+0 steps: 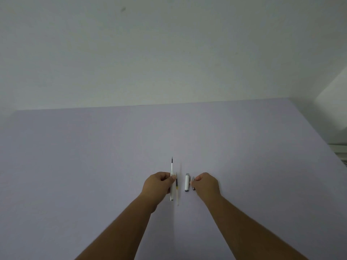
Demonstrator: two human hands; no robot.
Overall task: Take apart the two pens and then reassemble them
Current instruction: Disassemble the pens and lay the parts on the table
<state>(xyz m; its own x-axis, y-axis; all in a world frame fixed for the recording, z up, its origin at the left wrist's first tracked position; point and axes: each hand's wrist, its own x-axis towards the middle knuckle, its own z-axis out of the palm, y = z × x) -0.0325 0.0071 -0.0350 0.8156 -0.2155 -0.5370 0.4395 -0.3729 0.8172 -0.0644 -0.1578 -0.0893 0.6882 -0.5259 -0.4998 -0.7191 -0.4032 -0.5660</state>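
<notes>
My left hand [159, 184] is closed around a white pen [171, 167] that points away from me, its dark tip bare at the far end. A thin refill [176, 186] with a dark and yellowish section lies just right of that hand, blurred. A short white cap or barrel piece [187, 182] lies on the table between my hands. My right hand [205, 184] has its fingertips pinched at a small dark metal piece [193, 183] right beside the white piece.
The work surface is a pale lilac table [93, 166] that runs to a white wall at the back. At the far right edge, a white ledge and some light fittings [338, 147] stand beyond the table.
</notes>
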